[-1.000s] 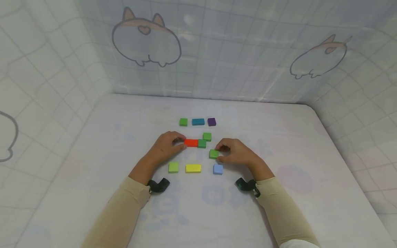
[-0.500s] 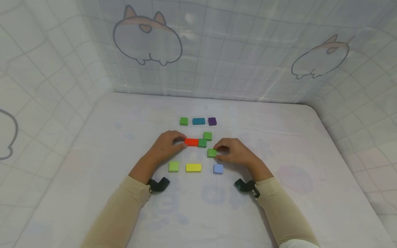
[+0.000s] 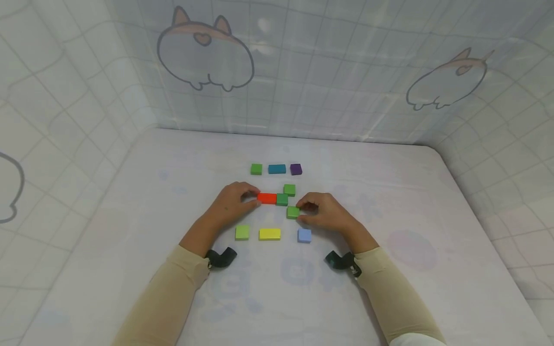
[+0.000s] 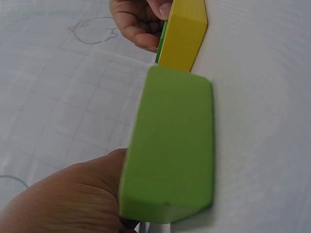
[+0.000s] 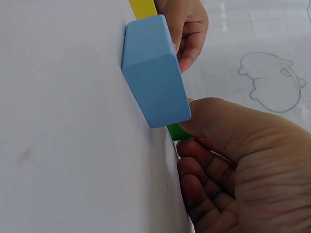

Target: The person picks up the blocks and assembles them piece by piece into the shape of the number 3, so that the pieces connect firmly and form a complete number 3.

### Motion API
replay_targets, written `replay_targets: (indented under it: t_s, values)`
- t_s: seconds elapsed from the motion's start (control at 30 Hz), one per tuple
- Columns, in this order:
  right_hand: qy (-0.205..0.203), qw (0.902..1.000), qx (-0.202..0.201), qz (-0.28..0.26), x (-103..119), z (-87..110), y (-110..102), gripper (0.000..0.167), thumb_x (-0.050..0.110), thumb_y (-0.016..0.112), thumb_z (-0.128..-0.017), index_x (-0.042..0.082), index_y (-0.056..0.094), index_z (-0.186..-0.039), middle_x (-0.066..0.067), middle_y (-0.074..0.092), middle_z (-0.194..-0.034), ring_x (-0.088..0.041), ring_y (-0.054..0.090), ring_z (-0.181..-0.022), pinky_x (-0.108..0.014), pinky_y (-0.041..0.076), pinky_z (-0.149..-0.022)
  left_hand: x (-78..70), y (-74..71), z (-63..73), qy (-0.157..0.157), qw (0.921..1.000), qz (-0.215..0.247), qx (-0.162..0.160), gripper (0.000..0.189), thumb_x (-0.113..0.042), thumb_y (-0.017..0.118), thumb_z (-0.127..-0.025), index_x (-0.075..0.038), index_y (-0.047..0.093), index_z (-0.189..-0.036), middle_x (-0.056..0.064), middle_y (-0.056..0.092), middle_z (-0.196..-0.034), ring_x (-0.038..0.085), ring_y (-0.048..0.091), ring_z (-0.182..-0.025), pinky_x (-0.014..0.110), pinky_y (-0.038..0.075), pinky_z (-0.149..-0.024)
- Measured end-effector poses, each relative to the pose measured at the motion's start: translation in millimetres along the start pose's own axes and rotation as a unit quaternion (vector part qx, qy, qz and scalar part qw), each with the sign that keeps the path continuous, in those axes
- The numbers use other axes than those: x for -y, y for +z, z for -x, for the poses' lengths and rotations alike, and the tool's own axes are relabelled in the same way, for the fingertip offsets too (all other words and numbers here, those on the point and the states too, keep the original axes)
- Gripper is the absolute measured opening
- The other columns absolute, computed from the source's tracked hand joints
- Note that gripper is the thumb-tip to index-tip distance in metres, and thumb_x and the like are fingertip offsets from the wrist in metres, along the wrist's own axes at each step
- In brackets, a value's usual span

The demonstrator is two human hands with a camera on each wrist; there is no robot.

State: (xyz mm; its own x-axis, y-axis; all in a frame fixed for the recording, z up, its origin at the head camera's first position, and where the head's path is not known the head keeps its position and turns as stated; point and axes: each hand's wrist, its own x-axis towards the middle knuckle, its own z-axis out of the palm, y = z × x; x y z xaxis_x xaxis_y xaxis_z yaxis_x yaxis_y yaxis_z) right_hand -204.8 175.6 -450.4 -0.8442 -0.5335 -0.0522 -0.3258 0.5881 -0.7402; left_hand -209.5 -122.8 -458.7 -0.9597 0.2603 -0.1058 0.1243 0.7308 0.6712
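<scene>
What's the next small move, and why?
I'd probably have the right hand nudge its pinched green block slightly left: it sits a little farther right than the upper green block by the dark green block, and the left hand holds the red block.

On the table (image 3: 368,173), mid-frame, a red rectangular block (image 3: 267,198) touches a dark green square block (image 3: 282,199) on its right. A mid-green square block (image 3: 289,190) lies just above that one, a bright green square block (image 3: 293,212) below right. Lower in the frame, left to right: a lime square block (image 3: 242,233), yellow rectangular block (image 3: 270,234), pale blue square block (image 3: 304,236). Higher, likewise: a grass-green square block (image 3: 257,169), blue rectangular block (image 3: 277,169), purple square block (image 3: 296,169).
</scene>
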Motion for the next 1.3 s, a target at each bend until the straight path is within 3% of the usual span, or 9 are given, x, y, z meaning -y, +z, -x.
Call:
replay_targets:
  t_s: [0.93,1.3]
  values:
    - [-0.019,0.9996,-0.011,0.019,-1.0,-3.8,7.8,0.027,0.022,0.079,-0.085,0.016,0.070,-0.110,0.009,0.068,-0.104,-0.012,0.061,-0.095,-0.032,0.055,-0.090,1.7,0.1,1.9,0.014,0.9999,0.000,-0.004,0.032,-0.033,0.071,-0.091,-0.024,0.067,-0.122,-0.005,0.064,-0.120,0.017,0.055,-0.112,0.043,0.049,-0.101]
    - [-0.024,0.9994,-0.015,0.017,0.1,-4.4,9.1,0.026,0.022,0.078,-0.086,0.017,0.070,-0.110,0.009,0.067,-0.104,-0.011,0.061,-0.096,-0.031,0.055,-0.090,2.6,1.2,0.8,0.006,1.0000,0.003,-0.004,0.032,-0.034,0.071,-0.091,-0.025,0.066,-0.121,-0.006,0.063,-0.121,0.017,0.054,-0.114,0.044,0.048,-0.103]
